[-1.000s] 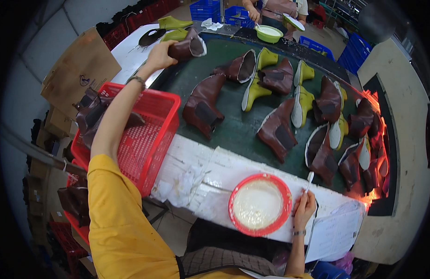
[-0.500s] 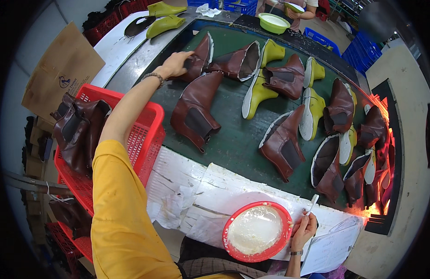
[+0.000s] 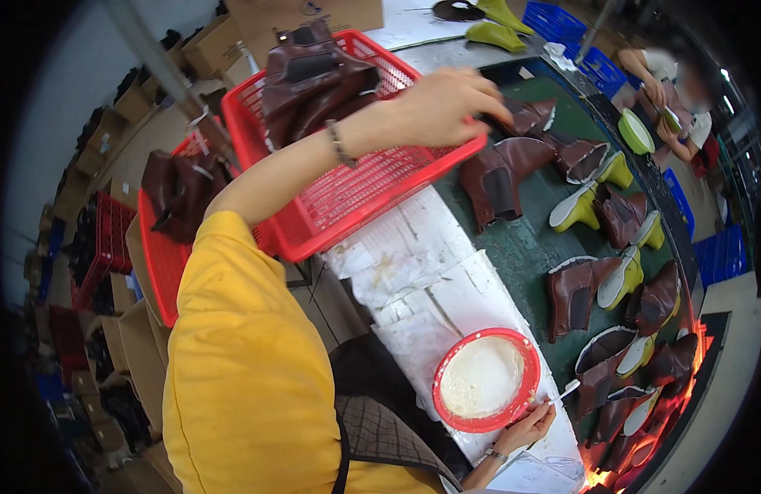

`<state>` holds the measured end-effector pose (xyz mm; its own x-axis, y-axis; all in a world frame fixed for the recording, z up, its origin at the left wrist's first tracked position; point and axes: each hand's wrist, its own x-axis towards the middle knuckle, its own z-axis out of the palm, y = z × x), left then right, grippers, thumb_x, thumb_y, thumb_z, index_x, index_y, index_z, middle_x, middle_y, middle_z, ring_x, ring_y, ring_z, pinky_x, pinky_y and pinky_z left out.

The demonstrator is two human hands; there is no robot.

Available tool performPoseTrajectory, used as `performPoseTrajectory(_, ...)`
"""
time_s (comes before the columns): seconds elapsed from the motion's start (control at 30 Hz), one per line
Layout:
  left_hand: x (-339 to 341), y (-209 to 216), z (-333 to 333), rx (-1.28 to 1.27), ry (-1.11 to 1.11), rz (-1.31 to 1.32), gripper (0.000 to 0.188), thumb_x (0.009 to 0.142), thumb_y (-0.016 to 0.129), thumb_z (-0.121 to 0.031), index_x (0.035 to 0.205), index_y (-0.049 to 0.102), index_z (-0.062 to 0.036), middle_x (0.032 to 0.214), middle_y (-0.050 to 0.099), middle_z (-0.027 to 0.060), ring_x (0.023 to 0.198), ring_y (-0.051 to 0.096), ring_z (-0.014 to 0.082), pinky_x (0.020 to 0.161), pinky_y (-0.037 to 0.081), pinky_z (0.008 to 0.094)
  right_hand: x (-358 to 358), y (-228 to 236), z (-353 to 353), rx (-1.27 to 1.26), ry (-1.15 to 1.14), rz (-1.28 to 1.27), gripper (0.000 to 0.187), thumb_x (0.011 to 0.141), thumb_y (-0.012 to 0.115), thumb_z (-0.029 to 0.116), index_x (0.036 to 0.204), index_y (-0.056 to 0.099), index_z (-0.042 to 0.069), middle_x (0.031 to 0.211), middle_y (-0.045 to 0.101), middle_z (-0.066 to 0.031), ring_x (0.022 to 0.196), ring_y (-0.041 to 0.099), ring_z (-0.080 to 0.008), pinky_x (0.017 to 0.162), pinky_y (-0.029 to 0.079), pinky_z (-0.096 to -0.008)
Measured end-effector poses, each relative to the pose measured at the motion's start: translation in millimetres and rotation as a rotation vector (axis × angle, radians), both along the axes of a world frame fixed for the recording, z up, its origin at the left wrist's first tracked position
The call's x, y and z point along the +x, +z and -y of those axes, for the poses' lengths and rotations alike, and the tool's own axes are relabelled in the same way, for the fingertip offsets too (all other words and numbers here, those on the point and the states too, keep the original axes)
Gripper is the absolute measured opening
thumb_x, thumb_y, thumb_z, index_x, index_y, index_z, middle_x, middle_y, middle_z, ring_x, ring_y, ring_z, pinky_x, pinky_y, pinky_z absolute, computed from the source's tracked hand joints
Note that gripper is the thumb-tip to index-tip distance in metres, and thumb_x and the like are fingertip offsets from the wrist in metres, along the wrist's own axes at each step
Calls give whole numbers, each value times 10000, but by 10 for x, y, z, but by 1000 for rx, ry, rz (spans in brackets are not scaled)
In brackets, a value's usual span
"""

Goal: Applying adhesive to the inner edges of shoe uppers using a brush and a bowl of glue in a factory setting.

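Over the basket: left hand is reaching out on a stretched arm, fingers curling down onto a brown boot upper at the green belt's near edge; whether they are gripping it is hard to tell.
Left arm: crossing above the red basket, which is holding 1 pile of brown uppers.
Right hand: lying low beside the red bowl of white paste, fingers pinching a small brush.
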<state>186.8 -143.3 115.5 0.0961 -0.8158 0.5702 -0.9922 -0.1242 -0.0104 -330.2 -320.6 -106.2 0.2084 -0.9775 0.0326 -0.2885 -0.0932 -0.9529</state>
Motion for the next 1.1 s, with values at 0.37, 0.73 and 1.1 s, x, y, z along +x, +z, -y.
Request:
performPoseTrajectory(0.37,-578,-940,-4119,-670,1331,-38,208,832,620,1,1008,674,-95,990,671,93,890,678,238,771,535,397,5,-45,-12,-188,56,38,310,1078,558,299,1156,650,14,675,517,51,485,340,-10,390,228,-209)
performPoseTrajectory(0.73,-720,-2268,-4327,25,1305,-496,637,801,852,-315,1309,555,-70,1251,670,211,1164,649,382,953,515,476,-310,-237,147,-129,116,36,253,1074,563,264,1067,650,26,684,486,68,539,361,-15,443,264,-216)
performPoseTrajectory(1.1,-756,-1689,-4475,-324,1213,-197,602,923,732,-380,1397,536,-64,1239,669,268,1142,644,453,938,516,483,-377,128,95,236,87,453,274,1078,554,241,1164,681,14,804,601,37,549,438,-19,491,345,-191)
